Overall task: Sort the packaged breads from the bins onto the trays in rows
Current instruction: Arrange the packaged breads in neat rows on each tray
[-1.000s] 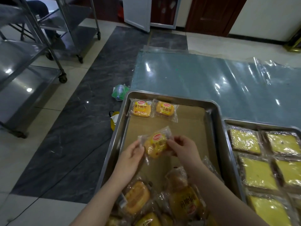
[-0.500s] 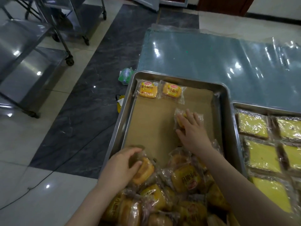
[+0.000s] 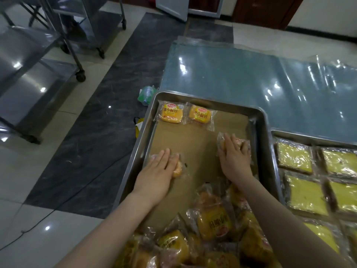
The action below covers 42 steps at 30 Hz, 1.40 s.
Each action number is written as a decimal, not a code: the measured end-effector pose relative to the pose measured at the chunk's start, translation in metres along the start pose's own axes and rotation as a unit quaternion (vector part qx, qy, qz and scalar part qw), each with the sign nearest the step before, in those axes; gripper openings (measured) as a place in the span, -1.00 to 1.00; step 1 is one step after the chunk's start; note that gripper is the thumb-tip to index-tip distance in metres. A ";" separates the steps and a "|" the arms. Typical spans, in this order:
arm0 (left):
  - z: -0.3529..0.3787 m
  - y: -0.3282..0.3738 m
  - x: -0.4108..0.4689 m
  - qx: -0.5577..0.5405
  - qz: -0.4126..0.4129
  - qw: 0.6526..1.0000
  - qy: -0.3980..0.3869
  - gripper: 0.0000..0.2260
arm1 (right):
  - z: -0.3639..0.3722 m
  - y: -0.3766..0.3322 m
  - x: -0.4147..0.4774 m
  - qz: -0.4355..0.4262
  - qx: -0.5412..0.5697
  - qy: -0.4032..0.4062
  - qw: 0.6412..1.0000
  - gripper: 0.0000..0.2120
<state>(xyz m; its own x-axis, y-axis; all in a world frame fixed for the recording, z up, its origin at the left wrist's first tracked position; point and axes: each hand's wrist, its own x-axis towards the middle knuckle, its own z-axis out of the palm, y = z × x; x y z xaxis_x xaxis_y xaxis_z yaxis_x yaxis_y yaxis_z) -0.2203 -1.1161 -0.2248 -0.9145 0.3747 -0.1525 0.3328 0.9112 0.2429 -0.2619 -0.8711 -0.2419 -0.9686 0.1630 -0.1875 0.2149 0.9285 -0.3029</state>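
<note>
Glossy wrapped buns (image 3: 171, 115) on steel tray (image 3: 263, 144)

The words "小面包" are printed in dark letters on the yellow front of the left bread pack (image 3: 171, 114) at the far end of the tray (image 3: 149, 120). The same words are printed on the right bread pack (image 3: 200, 115) just beside it. A small red badge (image 3: 171, 105) is seen above the words on each, but its writing is too small to be read. Big letters are printed on a pack in the pile (image 3: 217, 223), but they are too blurred to be read.

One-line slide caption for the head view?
Left hand presses one bread, right hand another, onto the tray; two breads sit at the back.
</note>
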 end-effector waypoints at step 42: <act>-0.015 -0.026 0.045 -0.549 -0.167 0.805 0.151 -0.87 | 0.011 -0.088 0.004 0.098 0.611 -0.221 0.754 -0.52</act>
<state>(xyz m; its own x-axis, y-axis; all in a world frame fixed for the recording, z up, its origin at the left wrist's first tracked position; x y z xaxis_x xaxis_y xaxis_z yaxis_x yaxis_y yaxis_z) -0.2734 -1.1261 -0.2237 -0.9802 -0.0696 -0.1853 -0.1954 0.1894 0.9623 -0.2832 -0.9554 -0.2260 -0.8257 -0.1199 -0.5512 0.5638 -0.1423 -0.8135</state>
